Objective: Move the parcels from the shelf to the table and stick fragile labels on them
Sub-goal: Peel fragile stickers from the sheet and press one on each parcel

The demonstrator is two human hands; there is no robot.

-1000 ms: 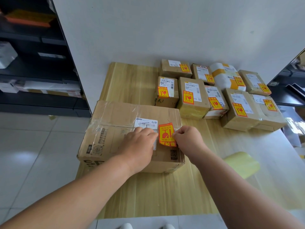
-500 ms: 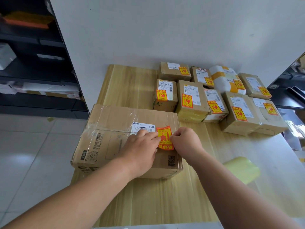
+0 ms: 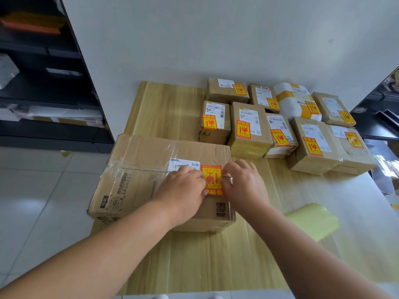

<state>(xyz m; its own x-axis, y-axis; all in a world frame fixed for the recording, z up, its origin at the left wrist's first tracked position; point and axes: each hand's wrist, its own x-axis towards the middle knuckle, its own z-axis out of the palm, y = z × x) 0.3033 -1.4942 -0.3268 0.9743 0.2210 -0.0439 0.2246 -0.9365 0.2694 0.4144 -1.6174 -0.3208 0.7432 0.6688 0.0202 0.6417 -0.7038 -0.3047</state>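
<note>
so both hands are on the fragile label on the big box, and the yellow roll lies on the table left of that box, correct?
Not quite. The yellow roll lies on the table to the right of the big box, not the left, as the head view shows. The rest holds: the left hand and right hand are both on the fragile label.

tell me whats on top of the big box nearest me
On the big box lie a white shipping label, clear tape and a fragile label. The left hand and right hand rest on it, covering parts of both labels and the cardboard beneath.
</note>
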